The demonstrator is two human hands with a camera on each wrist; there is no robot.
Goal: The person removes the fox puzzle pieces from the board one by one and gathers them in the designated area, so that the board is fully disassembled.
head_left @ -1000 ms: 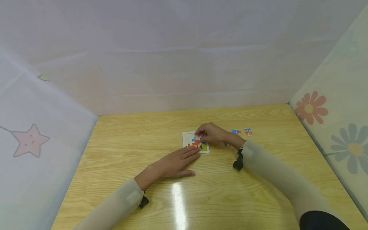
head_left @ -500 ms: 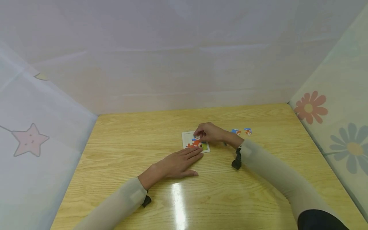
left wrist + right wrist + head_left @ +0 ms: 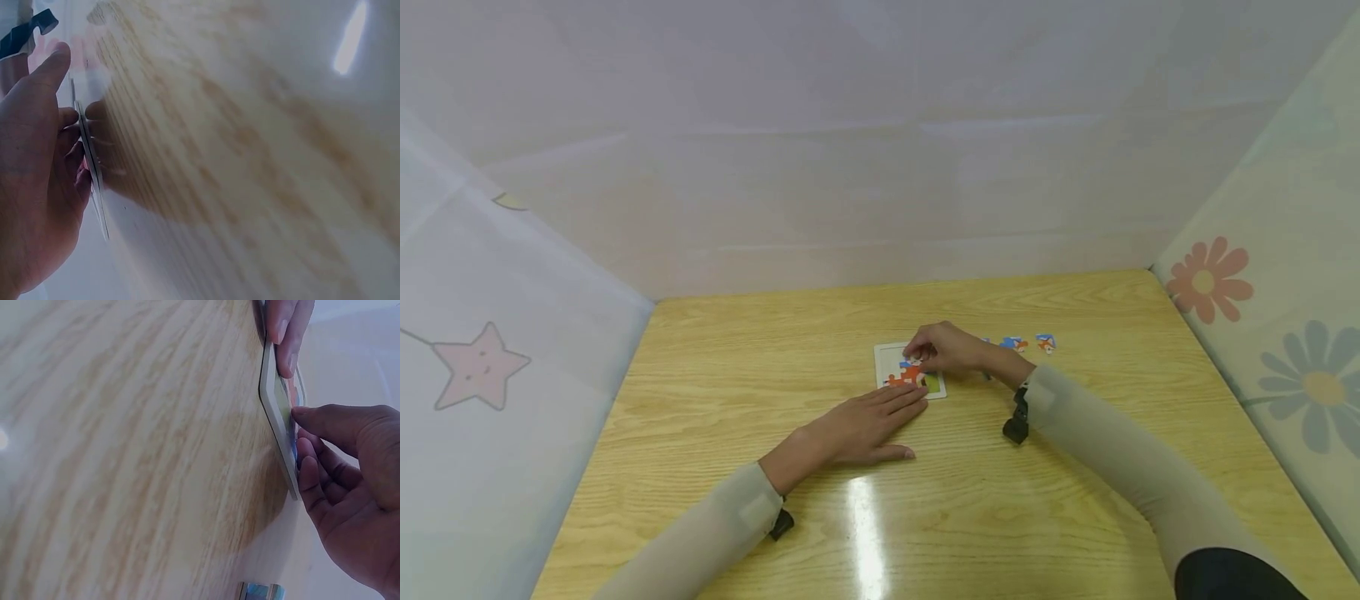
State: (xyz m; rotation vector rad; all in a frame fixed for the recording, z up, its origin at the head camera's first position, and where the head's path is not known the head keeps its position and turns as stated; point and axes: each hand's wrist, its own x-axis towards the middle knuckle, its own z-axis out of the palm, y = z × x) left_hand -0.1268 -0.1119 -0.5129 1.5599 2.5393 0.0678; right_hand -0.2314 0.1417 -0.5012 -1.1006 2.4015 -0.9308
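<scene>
Pressing down on a small square puzzle board (image 3: 912, 370) at the middle of the wooden table (image 3: 715, 392), both hands at work on it at once. Left hand (image 3: 865, 429) flat on the tabletop, fingers straight and relaxed, fingertips laid against the board's near edge, thumb spread out to the side, gripping nothing. Seen from the left wrist, the same board edge-on (image 3: 90, 169), fingers lined up along its rim. Right hand (image 3: 946, 347) curled over the board's far right part, fingertips pinching down on a puzzle piece (image 3: 913, 361) with blue and white showing, right at the board's surface; whether it sits fully in its slot cannot be told. From the right wrist, fingertips (image 3: 306, 419) bent onto the face of the board (image 3: 275, 400), the other hand's fingers touching its far end. Orange, blue and green patches already filling the board's lower half, white blank at the upper left. Two loose puzzle pieces (image 3: 1030, 342), blue with orange, lying just right of the right hand, apart from the board. Beige sleeves on both arms, a black strap (image 3: 1017, 425) at the right wrist.
</scene>
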